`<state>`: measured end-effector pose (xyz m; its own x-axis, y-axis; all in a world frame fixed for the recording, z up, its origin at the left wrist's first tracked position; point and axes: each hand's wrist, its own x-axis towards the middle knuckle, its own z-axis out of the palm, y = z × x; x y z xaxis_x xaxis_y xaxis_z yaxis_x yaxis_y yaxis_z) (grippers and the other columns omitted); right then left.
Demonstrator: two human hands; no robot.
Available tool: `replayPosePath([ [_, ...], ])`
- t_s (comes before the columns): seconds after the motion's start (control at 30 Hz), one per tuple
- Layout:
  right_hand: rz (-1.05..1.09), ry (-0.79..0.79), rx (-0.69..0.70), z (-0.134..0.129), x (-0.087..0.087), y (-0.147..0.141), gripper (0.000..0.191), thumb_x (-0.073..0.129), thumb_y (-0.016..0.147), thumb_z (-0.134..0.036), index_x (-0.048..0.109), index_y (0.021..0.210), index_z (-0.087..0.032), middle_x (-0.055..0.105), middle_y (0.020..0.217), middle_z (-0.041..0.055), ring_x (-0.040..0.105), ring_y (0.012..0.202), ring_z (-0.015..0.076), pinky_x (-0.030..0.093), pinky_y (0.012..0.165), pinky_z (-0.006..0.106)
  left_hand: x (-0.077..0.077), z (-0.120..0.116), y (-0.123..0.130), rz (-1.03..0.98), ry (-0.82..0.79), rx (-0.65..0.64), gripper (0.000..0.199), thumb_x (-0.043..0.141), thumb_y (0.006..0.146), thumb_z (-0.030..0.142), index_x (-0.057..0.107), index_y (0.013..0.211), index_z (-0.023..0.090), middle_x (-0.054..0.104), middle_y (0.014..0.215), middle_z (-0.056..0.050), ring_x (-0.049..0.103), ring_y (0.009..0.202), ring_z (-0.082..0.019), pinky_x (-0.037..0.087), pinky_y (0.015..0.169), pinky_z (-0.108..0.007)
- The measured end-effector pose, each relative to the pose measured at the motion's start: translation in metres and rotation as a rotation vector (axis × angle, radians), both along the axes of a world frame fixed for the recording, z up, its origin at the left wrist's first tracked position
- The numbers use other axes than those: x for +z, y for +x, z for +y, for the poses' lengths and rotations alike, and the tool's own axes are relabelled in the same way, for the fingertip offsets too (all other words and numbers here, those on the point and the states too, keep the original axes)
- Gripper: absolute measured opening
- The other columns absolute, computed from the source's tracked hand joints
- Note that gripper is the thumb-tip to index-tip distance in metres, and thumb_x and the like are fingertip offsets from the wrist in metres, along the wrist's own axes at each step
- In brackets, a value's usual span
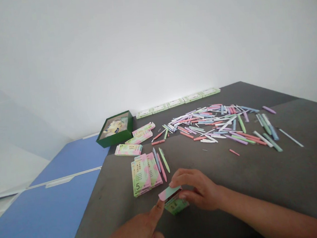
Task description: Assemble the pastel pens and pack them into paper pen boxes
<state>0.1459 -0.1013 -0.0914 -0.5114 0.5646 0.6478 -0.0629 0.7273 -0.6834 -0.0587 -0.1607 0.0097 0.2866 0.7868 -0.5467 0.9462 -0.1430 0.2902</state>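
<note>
A small pink-and-green carton [177, 206] stands upright near the table's front edge, its top flap [169, 193] partly raised over a dark gap. My right hand [200, 189] grips it from the right, fingertips on the flap and thumb at the carton's upper edge. On the left, my left hand [142, 229] touches the flap's corner with a stretched index finger, its thumb held apart. Just beyond lie a stack of similar cartons [141, 173] marked "5" and several pastel pens [162, 160] side by side.
A large heap of pastel pen parts [212, 123] spreads over the dark table [237, 178]. More cartons [128, 149] lie at the left edge by a green box [115, 138] with packets inside. A row of cartons [176, 103] lines the back, along the wall. Blue panels [78, 194] adjoin the left.
</note>
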Motion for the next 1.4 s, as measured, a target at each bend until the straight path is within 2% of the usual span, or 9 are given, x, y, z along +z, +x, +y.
replayPosePath([
  [0.1,-0.006,-0.037,-0.027,-0.001,0.005,-0.004,0.02,0.049,0.085,-0.016,0.051,0.105,-0.019,0.06,0.097,0.0086,0.057,0.087,0.0158,0.045,0.076,0.029,0.006,0.001,0.002,0.082,-0.031,-0.026,0.064,0.045,0.076,0.021,0.034,0.138,0.028,0.069,0.095,-0.006,0.065,0.081,-0.025,0.048,0.071,-0.033],
  [0.2,-0.033,-0.089,-0.063,-0.004,0.01,-0.006,0.02,0.048,0.082,-0.011,0.05,0.101,-0.019,0.059,0.093,0.0064,0.057,0.081,0.0144,0.045,0.073,0.027,0.011,0.001,0.002,0.092,-0.072,-0.029,0.065,0.045,0.078,0.02,0.03,0.14,0.03,0.067,0.108,-0.005,0.063,0.09,-0.025,0.047,0.077,-0.035],
  [0.33,-0.09,-0.135,-0.085,-0.008,0.012,-0.007,0.022,0.049,0.078,-0.008,0.049,0.098,-0.019,0.058,0.087,0.0036,0.054,0.074,0.0134,0.043,0.07,0.025,0.01,-0.004,-0.005,0.041,-0.054,-0.045,0.065,0.046,0.078,0.016,0.03,0.14,0.028,0.048,0.134,-0.004,0.051,0.114,-0.025,0.039,0.094,-0.036],
  [0.43,-0.094,-0.16,-0.113,-0.008,0.012,-0.009,0.023,0.049,0.076,-0.007,0.049,0.095,-0.018,0.057,0.085,0.003,0.053,0.074,0.0138,0.042,0.069,0.026,0.006,-0.007,-0.015,0.005,-0.029,-0.044,0.066,0.047,0.078,0.019,0.028,0.14,0.027,0.038,0.14,-0.002,0.041,0.123,-0.024,0.031,0.102,-0.038],
  [0.63,0.0,-0.206,-0.122,-0.004,0.007,-0.01,0.021,0.045,0.074,-0.003,0.049,0.087,-0.018,0.055,0.085,0.0031,0.052,0.075,0.0139,0.042,0.069,0.025,0.003,-0.006,-0.026,-0.055,0.043,-0.051,0.07,0.048,0.079,0.02,0.021,0.143,0.028,0.028,0.144,0.001,0.034,0.128,-0.023,0.027,0.105,-0.037],
  [0.87,0.034,-0.226,-0.087,-0.005,0.005,-0.01,0.019,0.047,0.076,-0.003,0.051,0.086,-0.018,0.056,0.088,0.0031,0.053,0.078,0.0136,0.042,0.071,0.026,0.005,-0.007,-0.017,-0.04,0.03,-0.048,0.072,0.048,0.078,0.022,0.02,0.143,0.023,0.025,0.145,-0.002,0.033,0.128,-0.023,0.027,0.104,-0.038],
  [1.1,0.032,-0.183,-0.063,-0.005,0.0,-0.006,0.014,0.049,0.084,-0.015,0.052,0.097,-0.017,0.056,0.092,0.0057,0.053,0.083,0.0155,0.042,0.074,0.029,0.001,-0.002,-0.012,-0.03,-0.012,-0.047,0.077,0.05,0.075,0.022,0.017,0.144,0.019,0.024,0.145,-0.006,0.032,0.128,-0.027,0.027,0.103,-0.041],
  [1.23,0.002,-0.126,-0.067,-0.004,-0.007,-0.004,0.019,0.051,0.084,-0.019,0.05,0.103,-0.017,0.056,0.093,0.0066,0.053,0.084,0.016,0.042,0.074,0.029,-0.001,-0.002,-0.012,-0.028,-0.008,-0.053,0.076,0.049,0.078,0.023,0.013,0.145,0.019,0.028,0.144,-0.008,0.034,0.127,-0.028,0.028,0.102,-0.043],
  [1.4,-0.001,-0.072,-0.122,-0.006,-0.016,-0.003,0.029,0.052,0.084,-0.017,0.046,0.112,-0.019,0.057,0.095,0.0068,0.054,0.084,0.0163,0.043,0.074,0.03,0.003,0.004,-0.003,0.03,-0.041,-0.067,0.075,0.046,0.08,0.021,0.009,0.145,0.016,0.026,0.145,-0.01,0.035,0.127,-0.027,0.028,0.102,-0.042],
])
